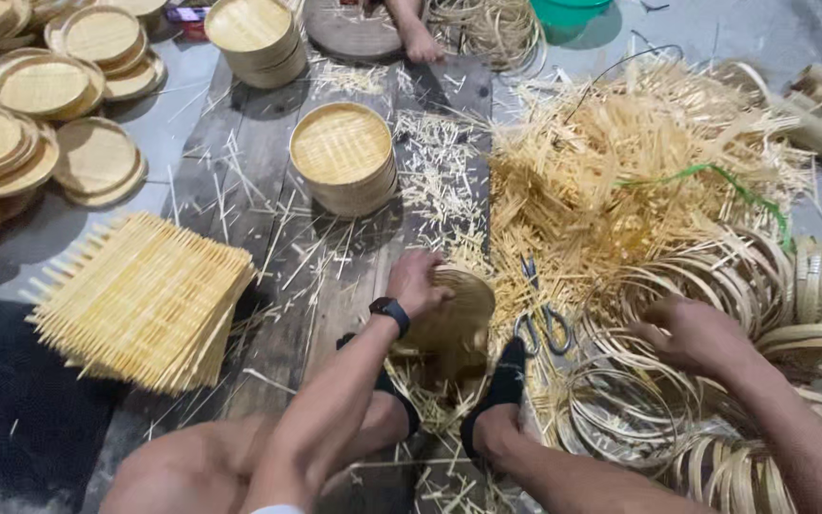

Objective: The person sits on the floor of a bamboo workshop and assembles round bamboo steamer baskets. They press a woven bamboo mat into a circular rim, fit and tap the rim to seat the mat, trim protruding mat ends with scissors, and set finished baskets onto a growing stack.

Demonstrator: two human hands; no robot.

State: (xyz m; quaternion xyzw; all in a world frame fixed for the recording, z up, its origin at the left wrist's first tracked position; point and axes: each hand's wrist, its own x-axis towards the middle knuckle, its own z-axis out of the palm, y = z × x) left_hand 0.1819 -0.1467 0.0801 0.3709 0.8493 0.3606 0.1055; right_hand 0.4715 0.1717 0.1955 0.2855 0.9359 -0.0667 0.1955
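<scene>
Two hands, left hand (418, 283) gripping round tray (454, 314), right hand (696, 335) on bamboo rings (715, 276)

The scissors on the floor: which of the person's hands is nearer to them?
Left, narrowly. The left hand holds a round woven tray just left of the scissors; the right hand reaches among bamboo hoops farther right.

Grey concrete floor (782, 33) with dark wooden planks (259, 190) laid down the middle, littered with pale straw offcuts (430, 171). Stacks of round woven trays (40, 114) at upper left, square woven mats (140, 300) piled on the left. A green tub (568, 14) sits at the top edge; flat, even light.
</scene>
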